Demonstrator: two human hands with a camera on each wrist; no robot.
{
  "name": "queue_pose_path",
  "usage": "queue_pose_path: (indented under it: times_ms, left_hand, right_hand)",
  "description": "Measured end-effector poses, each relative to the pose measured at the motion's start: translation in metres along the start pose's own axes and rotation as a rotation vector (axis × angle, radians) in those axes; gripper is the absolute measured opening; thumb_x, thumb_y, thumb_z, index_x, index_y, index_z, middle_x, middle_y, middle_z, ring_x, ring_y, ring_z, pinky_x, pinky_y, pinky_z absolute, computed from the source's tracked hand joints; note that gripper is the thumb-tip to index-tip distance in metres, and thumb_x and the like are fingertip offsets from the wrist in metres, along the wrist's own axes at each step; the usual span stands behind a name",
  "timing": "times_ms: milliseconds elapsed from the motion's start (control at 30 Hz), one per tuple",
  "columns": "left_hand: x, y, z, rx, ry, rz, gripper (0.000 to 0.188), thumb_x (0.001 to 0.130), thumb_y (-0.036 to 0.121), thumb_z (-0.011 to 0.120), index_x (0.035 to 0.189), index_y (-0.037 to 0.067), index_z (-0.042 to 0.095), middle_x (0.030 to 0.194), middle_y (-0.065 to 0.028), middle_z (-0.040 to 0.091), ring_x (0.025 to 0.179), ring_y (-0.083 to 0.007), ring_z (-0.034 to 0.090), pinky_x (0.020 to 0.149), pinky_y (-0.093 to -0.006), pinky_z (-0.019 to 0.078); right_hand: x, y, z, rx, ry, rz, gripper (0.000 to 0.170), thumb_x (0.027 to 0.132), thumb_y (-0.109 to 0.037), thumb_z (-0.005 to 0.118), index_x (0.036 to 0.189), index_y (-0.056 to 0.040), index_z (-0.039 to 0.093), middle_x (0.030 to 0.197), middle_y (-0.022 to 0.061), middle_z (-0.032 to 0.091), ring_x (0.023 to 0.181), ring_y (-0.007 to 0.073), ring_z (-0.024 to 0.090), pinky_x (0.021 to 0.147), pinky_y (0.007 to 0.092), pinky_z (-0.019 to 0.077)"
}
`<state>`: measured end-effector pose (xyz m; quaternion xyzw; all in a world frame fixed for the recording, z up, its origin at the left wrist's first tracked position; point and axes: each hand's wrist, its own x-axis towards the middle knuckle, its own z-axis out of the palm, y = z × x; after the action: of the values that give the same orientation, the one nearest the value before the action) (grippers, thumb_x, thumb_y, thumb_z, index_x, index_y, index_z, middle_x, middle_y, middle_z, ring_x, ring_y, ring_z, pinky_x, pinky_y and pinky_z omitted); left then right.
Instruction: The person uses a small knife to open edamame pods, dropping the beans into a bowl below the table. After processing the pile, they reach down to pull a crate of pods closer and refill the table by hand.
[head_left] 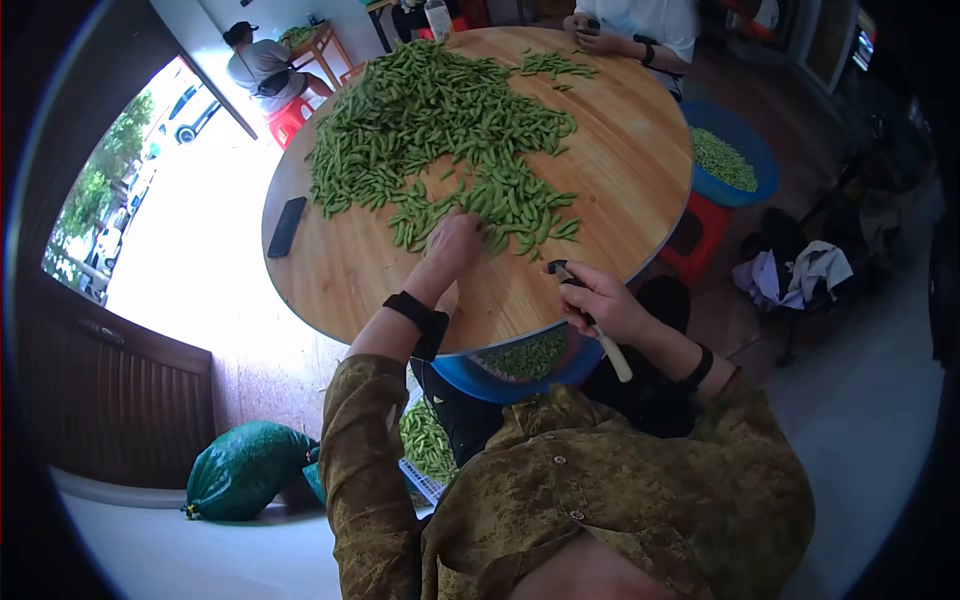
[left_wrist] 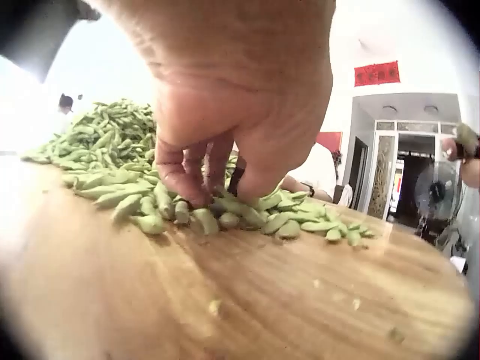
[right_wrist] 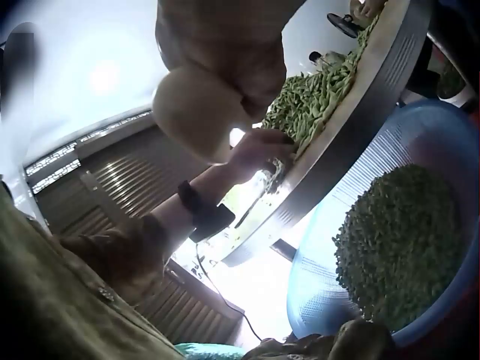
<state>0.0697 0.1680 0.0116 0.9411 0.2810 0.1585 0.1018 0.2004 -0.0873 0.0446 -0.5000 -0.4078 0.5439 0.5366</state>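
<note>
Green bean pods (head_left: 440,120) lie in a large heap on a round wooden table (head_left: 630,150). My left hand (head_left: 455,243) reaches down into the near edge of the heap. In the left wrist view its curled fingers (left_wrist: 184,180) and thumb close around a few pods (left_wrist: 229,217) at the table top. My right hand (head_left: 610,305) is over the table's near edge, gripping a tool by its cream handle (head_left: 613,358). A dark piece (head_left: 556,267) shows at that hand's fingertips. The tool's working end is hidden by the hand; I cannot tell its kind.
A blue basket (right_wrist: 311,292) holding shelled beans is under the table's near edge. Another blue basin (head_left: 765,165) stands on a red stool (head_left: 712,240) at right. A phone (head_left: 287,227) lies at the table's left; another person (head_left: 640,35) sits across.
</note>
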Motion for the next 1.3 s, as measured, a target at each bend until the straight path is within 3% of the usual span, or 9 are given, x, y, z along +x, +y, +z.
queue_pose_path:
  times_ms: [100,167,333,433,500,600,667,1033,1300]
  left_hand:
    - [0.0,0.004,0.002,0.006,0.03,0.002,0.016,0.081,0.016,0.058,0.089,0.004,0.066,0.094,-0.0188,0.06,0.09,-0.0362,0.061,0.077,-0.0448,0.0492]
    - [0.013,-0.006,0.013,0.132,-0.247,-0.117,0.017,0.08,0.015,0.06,0.088,0.001,0.065,0.092,-0.0187,0.06,0.086,-0.036,0.062,0.072,-0.0457,0.0505]
    - [-0.014,0.022,-0.01,0.153,0.053,0.011,0.016,0.079,0.013,0.06,0.085,-0.001,0.056,0.095,-0.0214,0.062,0.082,-0.0382,0.063,0.07,-0.0471,0.0513]
    - [-0.026,0.041,-0.024,-0.038,0.19,-0.06,0.016,0.079,0.013,0.059,0.085,-0.001,0.052,0.092,-0.0238,0.062,0.081,-0.0394,0.062,0.069,-0.0484,0.0494]
    - [-0.046,0.063,-0.038,-0.461,0.157,-0.041,0.016,0.078,0.01,0.059,0.085,-0.003,0.05,0.086,-0.0257,0.061,0.082,-0.0404,0.061,0.066,-0.0474,0.0472]
    - [-0.07,0.083,-0.019,-0.708,0.13,-0.035,0.017,0.077,0.008,0.061,0.089,-0.002,0.053,0.078,-0.0168,0.06,0.075,-0.0281,0.062,0.064,-0.038,0.0476]
    - [-0.08,0.09,-0.003,-0.936,0.082,-0.069,0.017,0.078,0.004,0.066,0.092,-0.001,0.057,0.079,-0.0038,0.062,0.076,-0.0098,0.058,0.066,-0.0282,0.0473]
    - [-0.1,0.138,-0.027,-1.448,-0.226,-0.441,0.015,0.08,0.0,0.064,0.094,0.001,0.06,0.083,-0.0046,0.064,0.08,-0.0138,0.062,0.07,-0.0271,0.0488]
    - [-0.102,0.154,-0.017,-1.529,-0.113,-0.584,0.015,0.08,0.003,0.064,0.095,0.001,0.064,0.082,-0.0013,0.063,0.07,-0.009,0.057,0.061,-0.0206,0.0441]
  right_hand:
    - [0.002,0.004,0.013,0.022,0.002,0.002,0.036,0.095,-0.012,0.046,0.129,-0.0003,0.044,0.075,0.0025,0.051,0.053,0.0071,0.046,0.042,0.021,0.0368]
    - [0.003,0.001,0.02,0.014,-0.033,-0.016,0.036,0.094,-0.012,0.046,0.128,-0.0006,0.045,0.074,0.0025,0.051,0.053,0.0073,0.047,0.042,0.021,0.0367]
    - [0.008,0.01,0.019,0.026,-0.024,-0.038,0.037,0.093,-0.013,0.046,0.129,-0.0017,0.044,0.073,0.0027,0.05,0.052,0.0081,0.047,0.04,0.0213,0.0364]
    - [0.009,0.008,0.016,0.098,0.022,0.028,0.04,0.093,-0.012,0.046,0.131,-0.0019,0.042,0.073,0.0033,0.051,0.051,0.0089,0.047,0.04,0.0217,0.0361]
    - [0.007,0.008,0.019,0.166,0.088,0.001,0.012,0.095,-0.016,0.047,0.094,-0.0042,0.049,0.065,0.0035,0.05,0.045,0.0098,0.045,0.039,0.0236,0.0356]
    - [0.003,0.012,0.021,0.23,0.065,0.009,0.012,0.095,-0.016,0.047,0.092,-0.0049,0.048,0.065,0.0037,0.049,0.045,0.0103,0.045,0.038,0.0239,0.0353]
    - [-0.003,0.01,0.02,0.225,0.039,-0.008,0.011,0.095,-0.016,0.047,0.092,-0.0051,0.048,0.065,0.0039,0.049,0.046,0.0102,0.046,0.038,0.0237,0.0351]
    - [-0.027,0.025,0.001,0.348,-0.049,-0.015,0.02,0.093,-0.014,0.046,0.111,-0.0055,0.049,0.074,0.0019,0.05,0.05,0.0085,0.046,0.04,0.0212,0.0346]
    - [-0.026,0.037,-0.007,0.422,-0.085,0.005,0.024,0.095,-0.018,0.048,0.115,-0.0061,0.048,0.075,0.0003,0.048,0.052,0.006,0.045,0.041,0.0193,0.0339]
